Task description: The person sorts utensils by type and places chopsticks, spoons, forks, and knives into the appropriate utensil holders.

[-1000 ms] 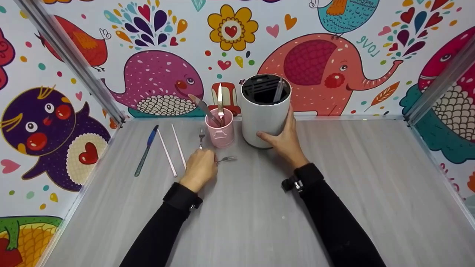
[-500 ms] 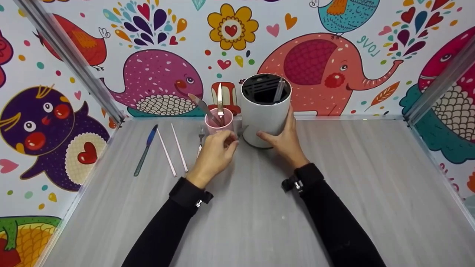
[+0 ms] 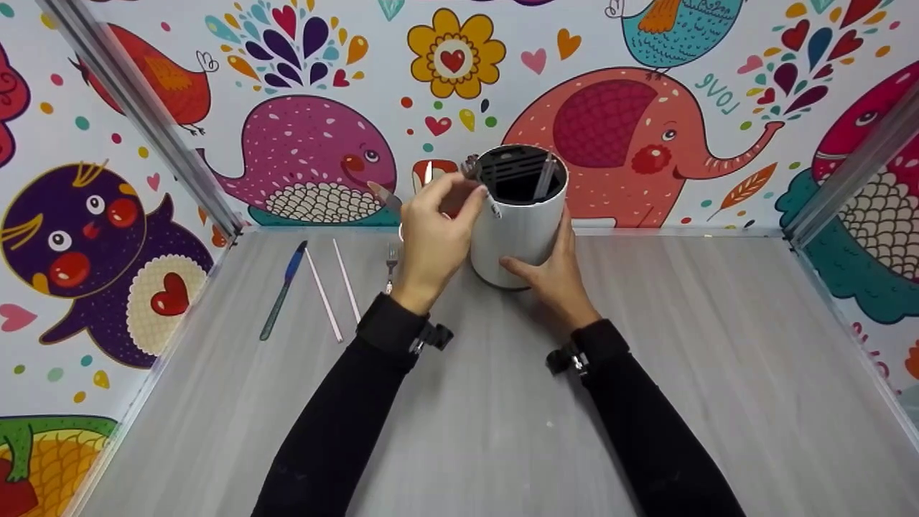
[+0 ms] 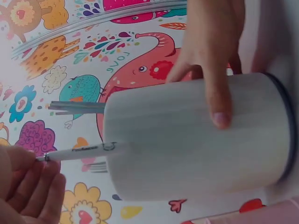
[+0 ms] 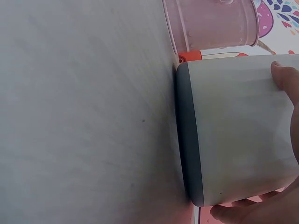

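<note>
My left hand [image 3: 439, 230] pinches a fork near its neck; in the left wrist view its white printed handle [image 4: 88, 151] points at the rim of a round white knife block [image 4: 154, 154]. The handle overlaps the block's upper left side in the head view. My right hand [image 3: 549, 269] grips the block's lower right side, thumb in front. The block stands upright, with a slotted black top [image 3: 513, 183] and clear, slender pieces [image 3: 547, 176] sticking out. Behind my left hand, the pink bucket [image 5: 215, 23] is mostly hidden in the head view, with two knife blades [image 3: 385, 195] rising from it.
Left on the grey table [image 3: 488, 431] lie a blue-green knife [image 3: 283, 291], two thin pale pink sticks [image 3: 324, 296] and another fork [image 3: 391, 266]. Printed wall panels [image 3: 445, 129] stand close behind the bucket and block.
My left hand has lifted the fork from the table and brought it up and right to the block's rim, turning the handle toward the block. The right hand has kept its place.
</note>
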A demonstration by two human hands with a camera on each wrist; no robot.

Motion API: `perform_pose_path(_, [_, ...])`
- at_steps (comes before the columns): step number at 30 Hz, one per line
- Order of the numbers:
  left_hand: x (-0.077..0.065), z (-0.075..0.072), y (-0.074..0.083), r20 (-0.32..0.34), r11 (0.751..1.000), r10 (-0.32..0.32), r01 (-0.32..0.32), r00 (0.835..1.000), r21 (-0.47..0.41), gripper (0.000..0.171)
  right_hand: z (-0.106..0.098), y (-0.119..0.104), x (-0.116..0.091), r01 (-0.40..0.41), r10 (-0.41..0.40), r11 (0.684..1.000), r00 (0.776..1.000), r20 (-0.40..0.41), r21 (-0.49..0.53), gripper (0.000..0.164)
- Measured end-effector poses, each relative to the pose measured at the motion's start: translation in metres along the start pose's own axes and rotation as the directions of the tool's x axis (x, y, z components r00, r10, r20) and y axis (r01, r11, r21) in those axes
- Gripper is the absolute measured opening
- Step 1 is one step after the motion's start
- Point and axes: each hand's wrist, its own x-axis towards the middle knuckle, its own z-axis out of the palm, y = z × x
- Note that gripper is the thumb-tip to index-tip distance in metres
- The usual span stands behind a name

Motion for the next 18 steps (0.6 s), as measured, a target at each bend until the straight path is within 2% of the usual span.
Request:
perform_pose_path(9, [0.012,0.005,0.013,-0.075,0.997,0.028,-0.034,0.997,-0.068,0.018,0.001,-0.002,0.002,-0.001,0.001,0.999,1.000,0.010,0.036,0.144])
perform_pose_path(13, [0.015,0.008,0.011,-0.070,0.997,0.048,-0.052,0.996,-0.055,0.019,0.000,-0.001,0.002,0.002,-0.003,1.000,1.000,0.008,0.020,0.145])
perform_pose_path(18, [0.014,0.019,0.001,-0.032,0.998,0.055,-0.057,0.998,-0.036,0.021,-0.001,0.000,-0.001,0.004,-0.004,1.000,1.000,-0.001,0.015,0.145])
